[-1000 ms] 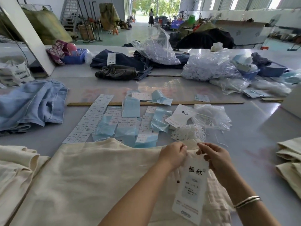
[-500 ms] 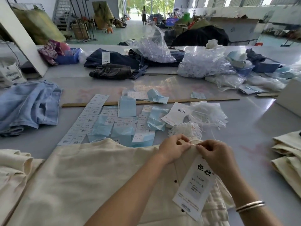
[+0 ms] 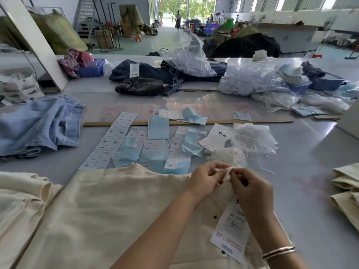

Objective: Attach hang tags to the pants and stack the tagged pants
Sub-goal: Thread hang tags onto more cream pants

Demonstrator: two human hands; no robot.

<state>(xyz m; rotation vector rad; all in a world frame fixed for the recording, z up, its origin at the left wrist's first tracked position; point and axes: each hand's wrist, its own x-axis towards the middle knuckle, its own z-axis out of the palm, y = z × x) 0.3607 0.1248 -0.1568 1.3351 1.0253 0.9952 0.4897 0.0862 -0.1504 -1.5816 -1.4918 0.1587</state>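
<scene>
Warehouse counter (image 3: 291, 171), tag going onto cream pants (image 3: 108, 206).

Both hands meet at the waistband's far corner: left hand (image 3: 206, 179) pinches a fold of cloth, right hand (image 3: 250, 191) pinches the string there, with the hang tag (image 3: 231, 228) dangling just below its palm, lying on the pants. To do it well, I'd say keep the fold taut and draw the string snug before letting go. Folded pants (image 3: 345, 189) wait at the right.

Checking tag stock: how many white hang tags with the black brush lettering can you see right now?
2. One hang tag lies on the cream pants under the right hand. A spare tag lies on the table beside the bag of strings. More may lie beneath it.
</scene>
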